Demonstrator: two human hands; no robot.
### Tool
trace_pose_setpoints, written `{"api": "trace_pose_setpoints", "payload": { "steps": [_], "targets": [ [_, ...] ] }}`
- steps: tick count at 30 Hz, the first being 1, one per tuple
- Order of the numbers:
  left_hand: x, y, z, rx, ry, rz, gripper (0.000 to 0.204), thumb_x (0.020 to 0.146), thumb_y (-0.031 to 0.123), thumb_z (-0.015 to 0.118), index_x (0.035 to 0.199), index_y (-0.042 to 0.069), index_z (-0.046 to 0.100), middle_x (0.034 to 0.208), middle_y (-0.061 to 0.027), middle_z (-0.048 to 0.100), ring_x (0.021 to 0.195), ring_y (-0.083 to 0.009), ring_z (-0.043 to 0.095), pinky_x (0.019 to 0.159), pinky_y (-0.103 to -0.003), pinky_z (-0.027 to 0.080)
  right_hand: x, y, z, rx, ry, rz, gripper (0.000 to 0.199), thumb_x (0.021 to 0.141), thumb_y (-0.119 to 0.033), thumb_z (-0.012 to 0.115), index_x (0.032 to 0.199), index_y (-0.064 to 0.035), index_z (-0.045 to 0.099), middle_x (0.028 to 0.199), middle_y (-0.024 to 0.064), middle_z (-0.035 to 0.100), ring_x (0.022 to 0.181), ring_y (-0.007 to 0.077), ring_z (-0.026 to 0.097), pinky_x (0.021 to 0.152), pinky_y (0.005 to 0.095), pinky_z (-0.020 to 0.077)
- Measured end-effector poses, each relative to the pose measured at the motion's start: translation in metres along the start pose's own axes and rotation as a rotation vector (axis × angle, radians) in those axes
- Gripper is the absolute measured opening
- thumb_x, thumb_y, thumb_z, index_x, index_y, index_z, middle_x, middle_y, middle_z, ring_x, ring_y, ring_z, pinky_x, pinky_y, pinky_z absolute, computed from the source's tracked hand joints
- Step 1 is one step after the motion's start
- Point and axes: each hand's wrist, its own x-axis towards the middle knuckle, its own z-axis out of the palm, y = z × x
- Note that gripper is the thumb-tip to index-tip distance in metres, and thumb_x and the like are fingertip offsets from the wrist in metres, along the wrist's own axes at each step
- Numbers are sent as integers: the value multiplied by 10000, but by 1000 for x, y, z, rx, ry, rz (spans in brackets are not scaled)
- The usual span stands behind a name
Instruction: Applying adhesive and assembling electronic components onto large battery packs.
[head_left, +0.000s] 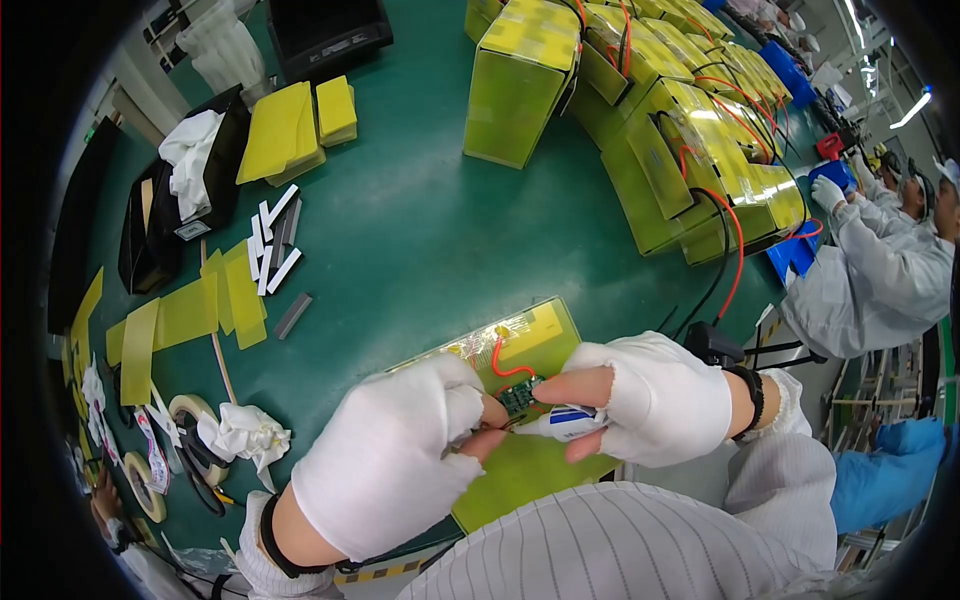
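My right hand (655, 400), in a white fingerless glove, grips a small white squeeze tube (572, 423) with a blue label between thumb and fingers. Its thin nozzle points left, close to a small green circuit board (519, 396). The board lies over a yellow-wrapped pack (545, 335) at the table's near edge, and a red wire (496, 358) loops from the pack to it. My left hand (395, 450), gloved likewise, has thumb and forefinger closed beside the board's left edge and the nozzle tip. Whatever they pinch is hidden.
Several yellow packs (520, 80) with red and black leads stand at the back right. Yellow sheets (275, 130), grey-white strips (265, 245), tape rolls (190, 420) and a black bin (215, 150) lie leftward. People in white work along the right; another hand (105, 497) shows lower left.
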Motion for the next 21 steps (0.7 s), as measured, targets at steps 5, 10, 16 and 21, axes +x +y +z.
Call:
{"api": "trace_pose_setpoints", "payload": {
  "steps": [5,10,16,21],
  "targets": [
    [0,-2,1,19,25,35,212,659,-34,787,831,30,681,833,-75,612,590,-162,597,513,-262,483,-1,0,0,17,33,18,486,773,-174,769,1149,-90,472,841,112,565,665,352,598,515,430,442],
    [0,-2,0,37,10,43,202,665,-23,788,828,24,678,835,-80,611,599,-167,610,522,-268,493,-2,2,4,18,37,20,489,773,-168,769,1155,-87,476,848,117,565,667,359,596,520,429,445],
    [-1,-3,0,18,16,53,201,665,-16,789,824,19,671,845,-87,615,616,-180,620,529,-273,500,-2,1,3,15,32,26,500,764,-170,775,1160,-81,482,850,120,568,673,363,596,525,423,448],
    [-2,-4,0,31,9,57,195,669,-6,786,819,19,665,849,-86,617,624,-185,622,530,-279,501,-3,3,6,22,45,19,515,760,-173,779,1167,-77,478,863,120,575,677,365,596,535,421,453]
  ]
}}
